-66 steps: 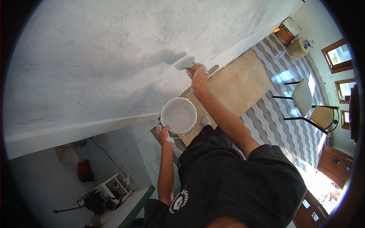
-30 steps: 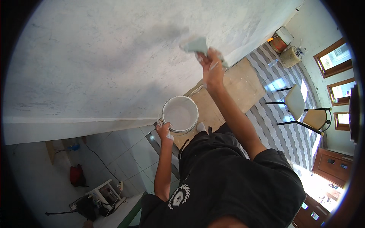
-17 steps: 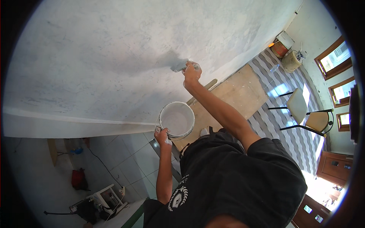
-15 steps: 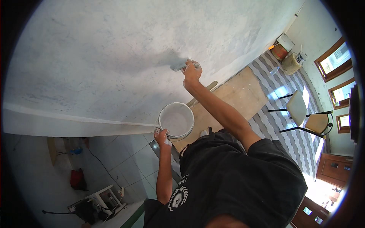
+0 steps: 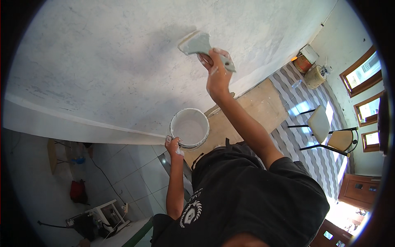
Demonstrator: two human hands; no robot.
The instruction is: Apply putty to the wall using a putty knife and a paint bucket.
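Note:
My right hand [image 5: 218,70] is closed round the handle of a wide, pale grey-green paintbrush [image 5: 198,43]. The brush points up and left, close to the patchy white wall [image 5: 119,61]; whether its bristles touch the wall I cannot tell. Lower down, my left hand [image 5: 173,145] grips the rim of a round white bucket [image 5: 190,126] at its left side. Whitish paint lies inside the bucket, and the rim is smeared. White paint marks both hands.
A brown board [image 5: 261,105] lies on the floor along the wall. Two chairs [image 5: 325,127] stand at the right, with a beige bucket [image 5: 316,77] of tools beyond them. At lower left are a red bag [image 5: 78,192], a white frame-like stand [image 5: 109,216] and a cable.
The paintbrush in my right hand has moved up along the wall and turned, so its broad face now shows. My left hand still grips the bucket, which has hardly shifted.

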